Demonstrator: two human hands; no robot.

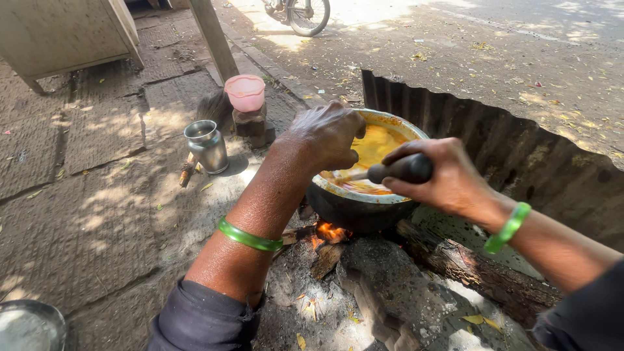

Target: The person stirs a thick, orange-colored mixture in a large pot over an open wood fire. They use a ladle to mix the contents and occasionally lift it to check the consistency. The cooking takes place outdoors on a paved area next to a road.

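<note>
Head view: pot (364, 211) is set over burning wood (328, 233), yellow liquid inside. Rim is gripped by left hand (325, 136); ladle handle (400, 170) is clenched in right hand (442, 175). Stirring is judged midway.

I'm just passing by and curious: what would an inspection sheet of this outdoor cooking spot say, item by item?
Surface: paved ground with ash and dry leaves near the fire.
Job's things: dark pot of yellow liquid over a small wood fire; logs feed it.
Clutter: steel can, pink bowl on a block, steel plate at the lower left corner.
Hands: left hand rests at the pot's rim; right hand grips a dark-handled utensil reaching into the pot. Green bangles on both wrists.
Cables: nothing seen.
Surroundings: corrugated metal sheet behind the fire, a bicycle wheel on the road, a wooden post.
</note>
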